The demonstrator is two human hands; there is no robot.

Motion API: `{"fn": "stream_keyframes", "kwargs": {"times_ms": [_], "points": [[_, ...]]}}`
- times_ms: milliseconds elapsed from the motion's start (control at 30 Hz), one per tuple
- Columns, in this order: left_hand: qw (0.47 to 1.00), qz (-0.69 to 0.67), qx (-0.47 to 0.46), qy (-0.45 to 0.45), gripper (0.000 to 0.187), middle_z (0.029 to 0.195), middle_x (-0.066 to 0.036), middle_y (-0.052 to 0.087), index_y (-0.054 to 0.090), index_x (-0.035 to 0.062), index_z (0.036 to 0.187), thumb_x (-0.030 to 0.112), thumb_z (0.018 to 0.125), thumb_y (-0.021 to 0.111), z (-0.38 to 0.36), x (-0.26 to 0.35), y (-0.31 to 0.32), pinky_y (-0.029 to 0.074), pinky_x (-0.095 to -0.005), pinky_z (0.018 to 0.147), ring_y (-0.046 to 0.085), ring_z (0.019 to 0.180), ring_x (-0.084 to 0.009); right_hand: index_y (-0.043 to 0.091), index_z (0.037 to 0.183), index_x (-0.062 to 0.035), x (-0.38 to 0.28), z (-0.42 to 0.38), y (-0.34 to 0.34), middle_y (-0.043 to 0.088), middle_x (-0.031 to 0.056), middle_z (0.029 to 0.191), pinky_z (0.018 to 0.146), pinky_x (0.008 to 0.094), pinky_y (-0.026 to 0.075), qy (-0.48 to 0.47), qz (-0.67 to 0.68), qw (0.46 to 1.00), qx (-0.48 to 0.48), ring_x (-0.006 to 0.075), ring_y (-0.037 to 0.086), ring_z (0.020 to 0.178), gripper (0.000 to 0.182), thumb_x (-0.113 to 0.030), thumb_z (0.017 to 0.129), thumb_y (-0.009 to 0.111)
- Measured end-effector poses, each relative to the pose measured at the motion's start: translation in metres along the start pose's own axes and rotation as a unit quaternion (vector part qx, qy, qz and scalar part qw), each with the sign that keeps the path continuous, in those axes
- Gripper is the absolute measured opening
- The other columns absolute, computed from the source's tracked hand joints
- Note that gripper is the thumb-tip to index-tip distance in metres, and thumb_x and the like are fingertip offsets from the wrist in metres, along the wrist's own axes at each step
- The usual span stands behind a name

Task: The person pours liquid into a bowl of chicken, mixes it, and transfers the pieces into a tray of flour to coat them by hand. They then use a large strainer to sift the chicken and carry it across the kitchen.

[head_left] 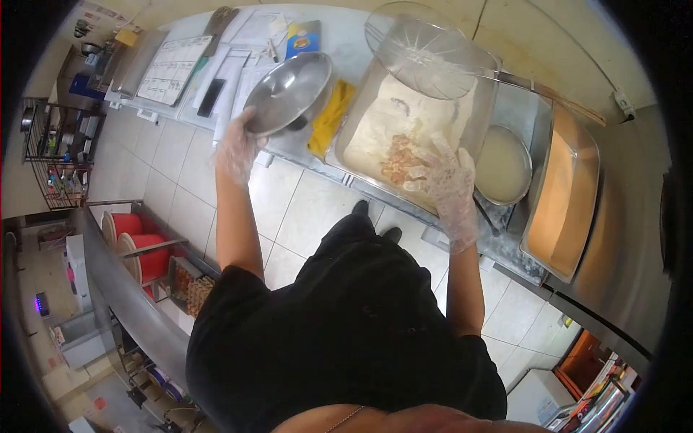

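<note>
My left hand (pixel 238 148), in a clear plastic glove, grips the rim of a round metal bowl (pixel 292 90). The bowl is tilted and its visible inside holds nothing. My right hand (pixel 446 177), gloved too, is over the near side of a deep metal tray (pixel 338 150), its fingers spread. Beneath and beside those fingers lie small reddish-brown food pieces (pixel 399 157), partly dusted, in pale flour (pixel 372 130). Whether the fingertips touch the pieces is hard to tell. A round wire strainer (pixel 419 54) rests across the tray's far end, its handle pointing right.
Right of the tray stand a bowl of cloudy liquid (pixel 503 166) and a long metal pan (pixel 563 195). A yellow cloth (pixel 332 119) lies left of the tray. Further left are papers (pixel 173 68), a dark phone (pixel 211 97) and a blue-yellow packet (pixel 302 40).
</note>
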State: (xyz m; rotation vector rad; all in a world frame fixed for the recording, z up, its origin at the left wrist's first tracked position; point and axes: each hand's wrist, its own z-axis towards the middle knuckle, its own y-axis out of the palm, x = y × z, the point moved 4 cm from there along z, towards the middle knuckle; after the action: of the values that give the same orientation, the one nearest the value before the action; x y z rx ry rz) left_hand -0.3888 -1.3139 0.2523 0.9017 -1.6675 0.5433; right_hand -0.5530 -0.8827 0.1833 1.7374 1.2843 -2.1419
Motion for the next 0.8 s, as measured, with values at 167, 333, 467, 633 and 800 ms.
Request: {"fn": "stream_keyframes", "kwargs": {"times_ms": [167, 333, 467, 633, 800], "points": [[0.996, 0.079, -0.037, 0.022, 0.034, 0.108, -0.013, 0.07, 0.058, -0.0008, 0.128, 0.023, 0.104, 0.056, 0.126, 0.005, -0.006, 0.055, -0.0294, 0.056, 0.069, 0.08, -0.0196, 0.044, 0.152, -0.009, 0.015, 0.002, 0.01, 0.038, 0.0122, 0.162, 0.119, 0.0434, 0.037, 0.054, 0.003, 0.998, 0.038, 0.0293, 0.039, 0.146, 0.051, -0.033, 0.107, 0.052], [0.991, 0.115, -0.06, -0.029, 0.043, 0.127, -0.015, 0.064, 0.053, 0.0076, 0.142, 0.017, 0.1, 0.056, 0.287, 0.012, 0.053, 0.061, -0.0388, 0.087, 0.066, 0.112, -0.0279, 0.042, 0.154, -0.0089, 0.002, 0.019, 0.042, 0.049, 0.0197, 0.152, 0.112, 0.0485, 0.045, 0.078, 0.601, 0.771, 0.193, 0.0338, 0.048, 0.137, 0.057, -0.044, 0.109, 0.043], [0.978, 0.164, -0.124, -0.017, 0.048, 0.127, -0.017, 0.064, 0.052, 0.0072, 0.142, 0.014, 0.095, 0.053, 0.381, 0.0, 0.119, 0.065, -0.0513, 0.075, 0.068, 0.109, -0.0368, 0.038, 0.157, -0.0085, -0.079, 0.073, 0.051, 0.053, 0.0252, 0.144, 0.103, 0.0545, 0.049, 0.135, 0.649, 0.726, 0.183, 0.0401, 0.054, 0.129, 0.073, -0.059, 0.105, 0.034], [0.882, 0.406, -0.23, 0.065, 0.043, 0.134, -0.023, 0.062, 0.061, 0.0054, 0.135, 0.014, 0.093, 0.053, 0.519, -0.078, 0.165, 0.059, -0.0474, 0.094, 0.067, 0.115, -0.0412, 0.034, 0.159, -0.008, -0.112, 0.097, 0.062, 0.053, 0.029, 0.143, 0.096, 0.0627, 0.052, 0.141, 0.671, 0.694, 0.217, 0.0481, 0.055, 0.125, 0.089, -0.074, 0.1, 0.031], [0.56, 0.705, -0.267, 0.344, 0.041, 0.122, -0.027, 0.069, 0.066, 0.004, 0.128, 0.024, 0.094, 0.056, 0.499, -0.08, 0.173, 0.054, -0.0486, 0.098, 0.067, 0.117, -0.0409, 0.028, 0.161, -0.0088, -0.125, 0.101, 0.075, 0.043, 0.0295, 0.152, 0.106, 0.0647, 0.046, 0.128, 0.711, 0.614, 0.318, 0.0524, 0.051, 0.13, 0.093, -0.077, 0.098, 0.029]]}}
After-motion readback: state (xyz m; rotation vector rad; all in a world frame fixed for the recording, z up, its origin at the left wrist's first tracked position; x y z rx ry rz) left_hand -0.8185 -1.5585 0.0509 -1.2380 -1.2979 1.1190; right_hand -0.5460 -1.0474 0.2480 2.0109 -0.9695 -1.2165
